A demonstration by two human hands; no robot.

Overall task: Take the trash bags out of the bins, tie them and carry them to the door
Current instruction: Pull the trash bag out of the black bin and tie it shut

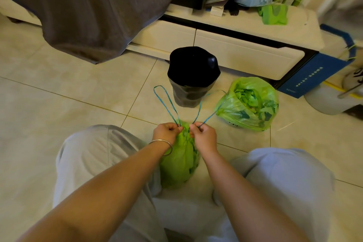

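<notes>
Head view, looking down between the knees of a person in pale grey trousers. A green trash bag (179,165) stands on the tiled floor (59,88), its mouth gathered shut. The left hand (167,131), with a metal bangle (164,146) on its wrist, has its grip pinched on one blue drawstring loop (166,102) at the bag's neck; the right hand (202,133) likewise has its grip pinched on the other drawstring loop (204,108). Both loops extend away from the person. Beyond stands a bin (191,86) lined with a black bag. To its right a second green trash bag (248,104) sits on the floor, its mouth open, near a low white cabinet (245,53).
</notes>
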